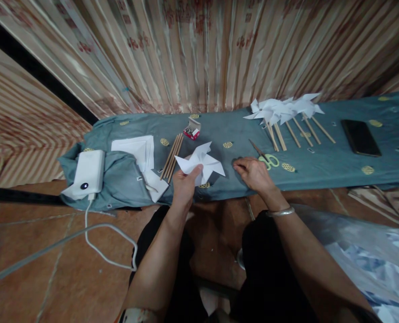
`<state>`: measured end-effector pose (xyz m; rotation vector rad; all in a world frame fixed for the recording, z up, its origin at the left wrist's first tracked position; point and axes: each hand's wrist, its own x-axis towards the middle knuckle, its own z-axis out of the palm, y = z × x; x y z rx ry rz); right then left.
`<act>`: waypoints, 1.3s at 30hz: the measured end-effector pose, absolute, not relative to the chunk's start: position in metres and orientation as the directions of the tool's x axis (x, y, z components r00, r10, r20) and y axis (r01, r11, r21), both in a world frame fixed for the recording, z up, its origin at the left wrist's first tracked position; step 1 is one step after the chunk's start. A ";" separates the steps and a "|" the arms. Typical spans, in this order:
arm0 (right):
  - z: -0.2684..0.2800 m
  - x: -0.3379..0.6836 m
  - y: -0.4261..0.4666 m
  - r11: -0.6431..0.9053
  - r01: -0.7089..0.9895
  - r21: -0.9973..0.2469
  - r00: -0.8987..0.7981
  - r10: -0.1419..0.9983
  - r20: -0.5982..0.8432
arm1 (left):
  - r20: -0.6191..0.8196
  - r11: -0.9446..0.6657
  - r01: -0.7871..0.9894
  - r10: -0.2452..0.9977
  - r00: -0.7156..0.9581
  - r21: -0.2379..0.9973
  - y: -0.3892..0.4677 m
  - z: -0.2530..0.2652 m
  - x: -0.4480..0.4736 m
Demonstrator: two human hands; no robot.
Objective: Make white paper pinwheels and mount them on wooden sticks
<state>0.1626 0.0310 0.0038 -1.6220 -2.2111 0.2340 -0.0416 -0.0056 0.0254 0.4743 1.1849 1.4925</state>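
Observation:
A white paper pinwheel (204,162) is held in my left hand (185,181), the thumb pressed on its middle. My right hand (252,174) rests low over the cloth with thumb and fingers pinched together; whatever is between them is too small to make out. Scissors with pale green handles (268,161) lie just beyond the right hand. A small red box of metal pins (191,131) stands open behind the pinwheel. Several wooden sticks (171,158) lie side by side to the left of it.
White paper sheets (135,148) and a white power bank (90,171) with a cable lie at the left. Several pinwheels on sticks (283,111) overlap at the back right. A black phone (361,137) lies farther right. A plastic bag (370,255) is on the floor.

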 end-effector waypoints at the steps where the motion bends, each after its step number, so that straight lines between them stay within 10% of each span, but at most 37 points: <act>1: 0.002 0.165 0.031 0.317 0.877 -0.362 -0.251 0.943 0.219 | -0.304 0.120 -0.504 0.904 -0.301 0.856 -0.006 0.026 -0.042; 23: 0.004 0.162 0.029 0.304 0.899 -0.316 -0.242 0.944 0.223 | -0.330 0.178 -0.491 0.912 -0.244 0.853 -0.005 0.019 -0.028; 28: 0.007 0.164 0.028 0.242 0.848 -0.472 -0.145 0.962 0.233 | -0.355 0.192 -0.532 0.908 -0.223 0.825 -0.004 0.016 -0.026; 34: 0.020 0.168 0.022 0.076 0.257 -0.963 0.093 0.990 0.103 | -0.358 0.207 -0.533 0.913 -0.197 0.821 -0.004 0.015 -0.022; 39: 0.041 0.154 0.004 -0.038 -0.124 -0.992 -0.071 0.997 -0.029 | -0.325 0.214 -0.457 0.929 -0.179 0.863 -0.007 0.017 -0.019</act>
